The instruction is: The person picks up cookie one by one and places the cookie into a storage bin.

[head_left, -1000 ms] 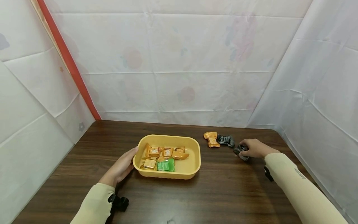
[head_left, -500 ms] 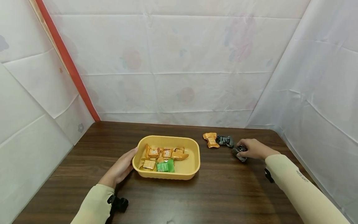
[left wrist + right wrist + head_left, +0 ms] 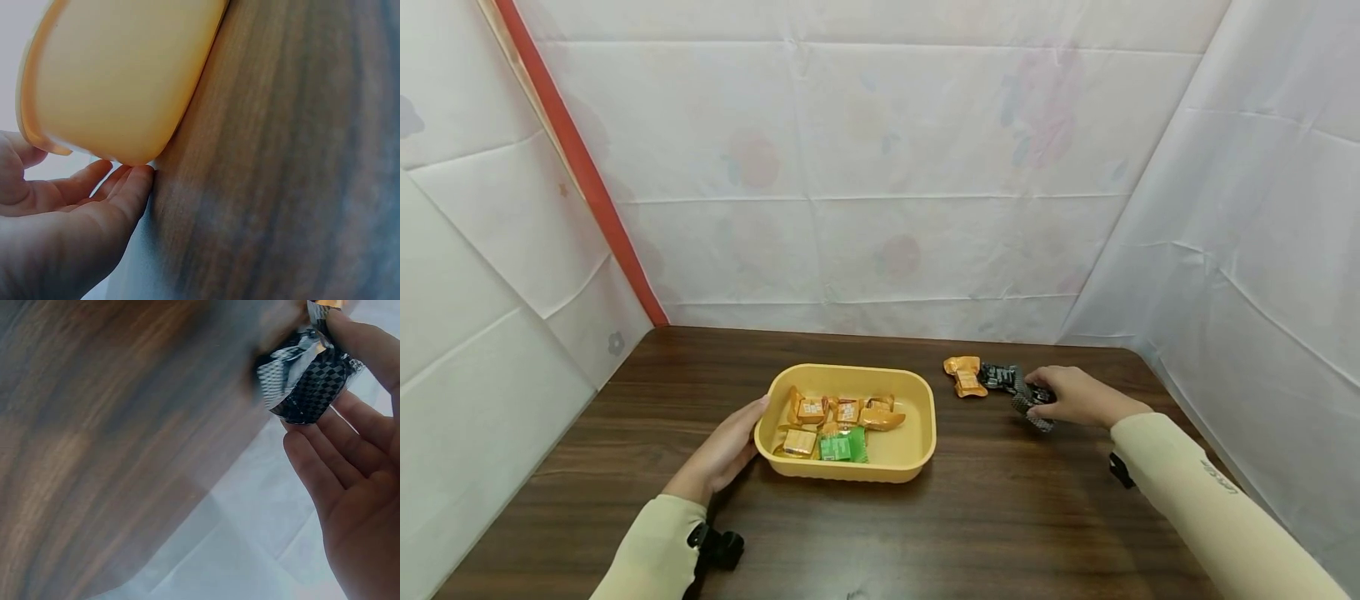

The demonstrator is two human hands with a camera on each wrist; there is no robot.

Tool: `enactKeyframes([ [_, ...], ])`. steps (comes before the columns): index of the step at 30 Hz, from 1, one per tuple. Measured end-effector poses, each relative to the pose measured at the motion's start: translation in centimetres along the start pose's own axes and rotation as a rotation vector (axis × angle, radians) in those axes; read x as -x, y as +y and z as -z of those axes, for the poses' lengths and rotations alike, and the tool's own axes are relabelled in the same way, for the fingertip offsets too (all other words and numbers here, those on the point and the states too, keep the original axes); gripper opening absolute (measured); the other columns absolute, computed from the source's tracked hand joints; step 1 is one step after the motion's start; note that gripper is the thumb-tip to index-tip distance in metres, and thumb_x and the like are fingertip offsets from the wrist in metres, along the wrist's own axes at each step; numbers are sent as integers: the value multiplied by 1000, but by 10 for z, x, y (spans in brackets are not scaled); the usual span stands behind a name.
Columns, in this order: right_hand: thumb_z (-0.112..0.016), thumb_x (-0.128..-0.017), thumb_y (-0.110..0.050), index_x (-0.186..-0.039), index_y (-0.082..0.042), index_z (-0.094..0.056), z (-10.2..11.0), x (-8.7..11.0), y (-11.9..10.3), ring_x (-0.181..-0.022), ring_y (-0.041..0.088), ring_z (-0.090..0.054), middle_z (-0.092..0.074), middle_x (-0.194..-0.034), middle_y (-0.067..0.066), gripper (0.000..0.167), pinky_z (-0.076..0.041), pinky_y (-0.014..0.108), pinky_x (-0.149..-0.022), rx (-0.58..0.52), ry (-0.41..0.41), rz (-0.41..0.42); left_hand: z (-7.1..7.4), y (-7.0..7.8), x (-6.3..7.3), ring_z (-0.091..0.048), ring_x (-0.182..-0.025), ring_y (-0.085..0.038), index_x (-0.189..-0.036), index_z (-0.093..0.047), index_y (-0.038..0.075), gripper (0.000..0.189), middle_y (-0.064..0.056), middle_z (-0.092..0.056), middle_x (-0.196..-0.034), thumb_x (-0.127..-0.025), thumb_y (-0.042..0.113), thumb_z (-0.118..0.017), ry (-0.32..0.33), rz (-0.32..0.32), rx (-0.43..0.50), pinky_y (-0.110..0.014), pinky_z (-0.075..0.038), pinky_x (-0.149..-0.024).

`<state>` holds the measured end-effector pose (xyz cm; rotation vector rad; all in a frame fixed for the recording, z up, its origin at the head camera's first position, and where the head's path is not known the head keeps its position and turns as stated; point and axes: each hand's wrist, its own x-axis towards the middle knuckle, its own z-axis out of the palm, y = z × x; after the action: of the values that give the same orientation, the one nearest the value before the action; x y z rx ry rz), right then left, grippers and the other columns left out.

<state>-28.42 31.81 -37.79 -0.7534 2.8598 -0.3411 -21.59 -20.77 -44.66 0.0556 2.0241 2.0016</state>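
In the head view, my left hand (image 3: 722,447) holds the left end of a yellow plastic box (image 3: 921,429). The left wrist view has the fingers against the outside of the box (image 3: 125,75) and the thumb at its rim, the thumb tip hidden. Inside lie several orange wrapped candies (image 3: 811,411) and a green one (image 3: 842,446). On the right, my right hand (image 3: 1082,396) pinches a black checkered wrapped candy (image 3: 312,381) between thumb and fingers, low over the table. Close to it is another black wrapped candy (image 3: 997,377), then an orange one (image 3: 966,377).
Everything stands on a dark brown wooden table (image 3: 970,517). White patterned sheets (image 3: 880,167) enclose its back and sides, with a red strip (image 3: 580,158) at the left corner. A small black device (image 3: 718,546) is strapped to my left wrist.
My right hand has shifted slightly left with its black candy, now up against the other black candy. The left hand and box look the same, apart from a slight camera shift.
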Motion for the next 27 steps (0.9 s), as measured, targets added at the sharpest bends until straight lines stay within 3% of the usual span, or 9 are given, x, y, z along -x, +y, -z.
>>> enactKeyframes([
  [21, -77, -91, -33, -134, -1, -60, 24, -1, -57, -117, 31, -59, -61, -129, 13, 55, -50, 49, -92, 78, 67, 146, 0, 0, 0, -14, -148, -29, -159, -12, -2, 74, -19, -10, -165, -109, 50, -30, -6, -2, 0, -48, -19, -116],
  [27, -80, -88, -30, -130, 0, -62, 27, -3, -69, -104, 23, -61, -64, -121, 12, 54, -52, 42, -83, 94, 79, 204, 0, 0, 0, -15, -148, -29, -159, -13, -2, 74, -20, -11, -164, -109, 50, -29, -2, -1, -3, -47, -21, -116],
])
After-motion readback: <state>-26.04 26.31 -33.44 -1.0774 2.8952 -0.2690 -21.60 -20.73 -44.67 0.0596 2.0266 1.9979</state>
